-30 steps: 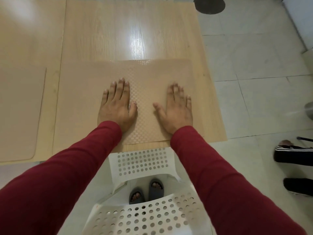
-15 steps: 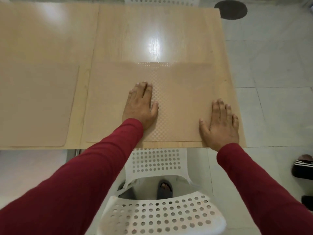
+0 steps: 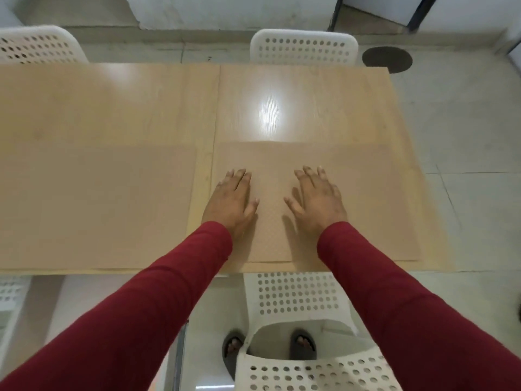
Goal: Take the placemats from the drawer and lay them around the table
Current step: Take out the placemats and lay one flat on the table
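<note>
A beige textured placemat lies flat on the light wooden table, near its front right edge. My left hand rests palm down on the mat's left part, fingers spread. My right hand is palm down over the mat's middle, fingers apart, holding nothing. A second placemat of the same beige lies flat to the left, separated by a narrow strip of bare table.
A white perforated chair stands between me and the table's front edge. Two more white chairs, one and another, stand at the far side. Tiled floor with a dark round patch lies to the right.
My right hand has moved left from the mat's front right corner to its middle. The view has tilted up, showing the far chairs and wall.
</note>
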